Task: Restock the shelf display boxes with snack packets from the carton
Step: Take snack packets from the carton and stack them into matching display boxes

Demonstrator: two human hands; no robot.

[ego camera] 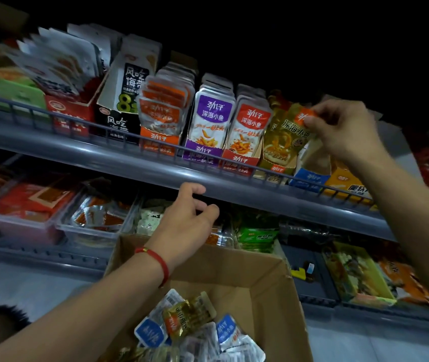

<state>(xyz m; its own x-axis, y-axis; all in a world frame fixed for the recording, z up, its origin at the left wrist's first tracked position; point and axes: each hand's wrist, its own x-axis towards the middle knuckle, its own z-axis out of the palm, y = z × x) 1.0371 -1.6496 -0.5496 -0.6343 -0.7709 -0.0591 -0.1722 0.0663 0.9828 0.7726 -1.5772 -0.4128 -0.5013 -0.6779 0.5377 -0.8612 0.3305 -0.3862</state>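
- Right hand [344,131], upper right of frame: fingers pinching gold snack packet [290,129] at its display box [273,169] on upper shelf [129,158].
- Left hand [184,220], centre: fingers loosely curled, holding nothing, above carton [273,278] of packets at bottom centre.

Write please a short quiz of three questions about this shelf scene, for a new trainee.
1. True or false: the right hand pinches a gold packet at the upper shelf.
2. Which colour has the display box directly left of the red box? A) green B) purple C) blue
3. Fill in: the left hand hovers above the ____ and holds nothing.

Key
1. True.
2. B, the purple box.
3. Carton; blue, gold and white packets lie inside.
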